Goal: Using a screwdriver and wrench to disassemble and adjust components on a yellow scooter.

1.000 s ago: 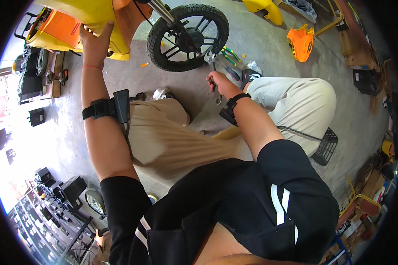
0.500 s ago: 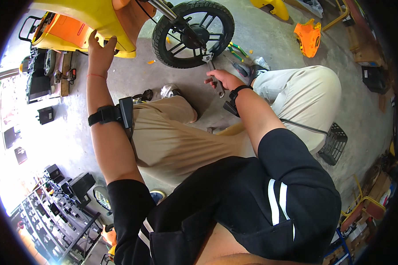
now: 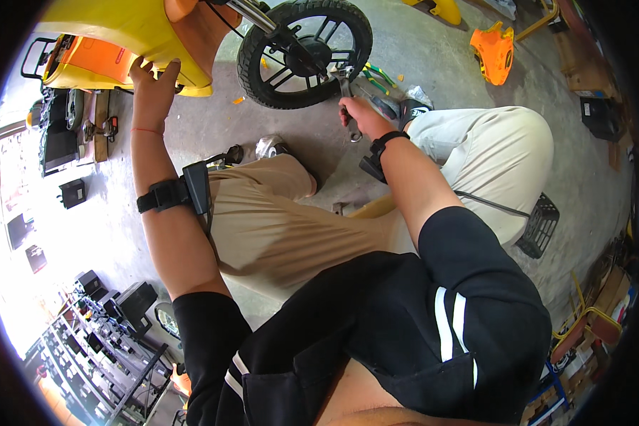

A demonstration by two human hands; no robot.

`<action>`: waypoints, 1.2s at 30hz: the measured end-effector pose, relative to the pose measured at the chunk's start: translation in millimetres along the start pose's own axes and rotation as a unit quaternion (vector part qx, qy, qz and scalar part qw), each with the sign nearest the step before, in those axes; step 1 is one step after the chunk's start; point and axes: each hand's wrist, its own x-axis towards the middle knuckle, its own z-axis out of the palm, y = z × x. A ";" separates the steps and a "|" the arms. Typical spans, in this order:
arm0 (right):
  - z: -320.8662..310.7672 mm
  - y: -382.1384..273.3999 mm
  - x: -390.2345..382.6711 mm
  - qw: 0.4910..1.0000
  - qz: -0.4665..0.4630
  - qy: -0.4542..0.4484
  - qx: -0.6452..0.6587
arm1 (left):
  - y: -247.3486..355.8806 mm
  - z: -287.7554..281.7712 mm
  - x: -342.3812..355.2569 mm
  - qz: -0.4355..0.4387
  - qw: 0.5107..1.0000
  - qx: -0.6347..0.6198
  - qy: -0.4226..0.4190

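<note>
Our right hand [image 3: 362, 117] is wrapped around an adjustable wrench [image 3: 346, 89], head up at the lower end of the front fork [image 3: 277, 33], by the spoked wheel [image 3: 318, 57]; can't tell if it's seated. Our left hand [image 3: 153, 89] is at the yellow body panel [image 3: 135, 28], thumb and fingers wide; contact unclear. Green-and-yellow-handled pliers [image 3: 378, 81] lie on the floor [image 3: 447, 78], just beside the wheel.

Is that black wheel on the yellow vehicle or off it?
On: the wheel sits at the end of the fork, which meets it at its centre. How tightly it is fastened, I cannot tell.
</note>
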 end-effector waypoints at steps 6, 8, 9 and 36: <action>-25.7 8.1 -16.9 0.981 0.177 -0.050 0.064 | -0.7 -0.7 -0.4 0.012 1.000 0.011 -0.012; -28.0 18.9 -19.9 0.973 0.188 -0.103 0.080 | -2.8 -0.7 0.5 0.016 1.000 0.015 -0.011; -27.8 23.1 -19.7 0.971 0.201 -0.109 0.075 | -3.9 -0.3 0.9 0.013 1.000 0.005 -0.017; 6.5 41.2 42.2 0.989 0.092 -0.018 -0.116 | -4.7 8.9 6.1 -0.037 0.999 0.031 -0.025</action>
